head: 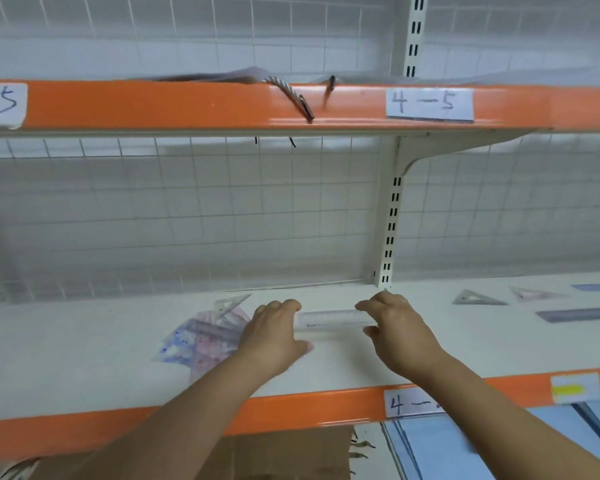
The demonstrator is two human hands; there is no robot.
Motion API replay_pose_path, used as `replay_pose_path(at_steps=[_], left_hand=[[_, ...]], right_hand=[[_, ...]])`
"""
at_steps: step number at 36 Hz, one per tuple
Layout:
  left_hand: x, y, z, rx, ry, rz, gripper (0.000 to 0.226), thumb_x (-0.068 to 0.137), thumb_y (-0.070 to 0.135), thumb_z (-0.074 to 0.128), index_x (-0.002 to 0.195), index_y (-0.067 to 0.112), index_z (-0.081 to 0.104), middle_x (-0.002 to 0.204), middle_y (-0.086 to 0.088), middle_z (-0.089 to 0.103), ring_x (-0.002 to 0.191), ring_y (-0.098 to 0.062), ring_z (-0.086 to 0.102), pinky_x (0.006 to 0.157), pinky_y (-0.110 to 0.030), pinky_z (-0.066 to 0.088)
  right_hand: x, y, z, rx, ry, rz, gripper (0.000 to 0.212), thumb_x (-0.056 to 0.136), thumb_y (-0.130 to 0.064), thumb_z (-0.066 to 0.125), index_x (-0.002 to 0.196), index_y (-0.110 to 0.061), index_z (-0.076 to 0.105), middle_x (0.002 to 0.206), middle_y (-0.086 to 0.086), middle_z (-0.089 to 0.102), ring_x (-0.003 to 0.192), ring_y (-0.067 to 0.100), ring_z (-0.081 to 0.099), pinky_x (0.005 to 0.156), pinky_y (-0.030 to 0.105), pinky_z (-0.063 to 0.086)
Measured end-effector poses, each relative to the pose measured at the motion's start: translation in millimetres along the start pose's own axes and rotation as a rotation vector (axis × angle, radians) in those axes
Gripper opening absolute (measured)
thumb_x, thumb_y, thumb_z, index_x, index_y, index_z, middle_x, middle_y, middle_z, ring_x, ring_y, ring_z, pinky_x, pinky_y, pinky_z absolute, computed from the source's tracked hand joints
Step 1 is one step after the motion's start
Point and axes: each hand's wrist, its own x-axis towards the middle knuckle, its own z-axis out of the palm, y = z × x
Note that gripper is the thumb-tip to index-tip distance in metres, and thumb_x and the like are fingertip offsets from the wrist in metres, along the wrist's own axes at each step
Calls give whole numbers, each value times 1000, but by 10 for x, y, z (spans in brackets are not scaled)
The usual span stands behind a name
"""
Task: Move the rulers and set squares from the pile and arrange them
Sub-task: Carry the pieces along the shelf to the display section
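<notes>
Nearest the lens: two bare forearms (pixel 187 414) rise from the bottom edge and cross the orange shelf lip (pixel 309 412) towards the white shelf (pixel 84 351).
Left hand (pixel 274 332): curled over the left end of the clear ruler (pixel 331 319), with the fingers on its far edge; it grips that end.
Right hand (pixel 394 327): curled likewise over the right end, the thumb tip showing at the near edge; it grips that end.
Clear ruler: spans the gap between the two hands, in front of the slotted upright (pixel 390 230); whether it touches the shelf cannot be told.
Long axis: left to right, roughly parallel with the shelf lip.
Pile (pixel 205 336): pink and blue rulers and set squares overlapping, just left of the left hand and partly hidden by it.
Laid-out pieces: two set squares (pixel 478 298) and a dark ruler (pixel 577 315) lie apart from one another on the shelf, to the right beyond the upright.
Governing relation: the laid-out pieces lie to the right of the clear ruler, along its own long axis; the right hand is the nearer to them, the left hand the nearer to the pile.
Step in hand (judged): the clear ruler is apart from the pile and not yet among the laid-out pieces.
Next move (judged): a sideways carry to the right, axis kept parallel with the lip, ending on bare shelf near the dark ruler.
Risk (judged): the leading end may nudge a set square out of place.
</notes>
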Motion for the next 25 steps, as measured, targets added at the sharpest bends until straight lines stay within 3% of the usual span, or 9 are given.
replay_pose_path(at_steps=[12,25], left_hand=[[18,1448,654,-86,-39,19,68,83,43,68,141,24,37,133,1,47,128,-19,39,102,-32,39],[181,2621,1170,-134,-128,91,73,82,48,68,143,23,35,137,0,44,130,-18,36,104,-32,37]], right_hand=[[-552,1502,-471,-19,-39,50,43,90,-11,59,132,-17,54,123,4,55,119,26,47,95,31,43],[-951,2714,-775,-52,-102,135,44,92,-11,54,135,-19,50,126,2,52,121,22,45,94,24,38]])
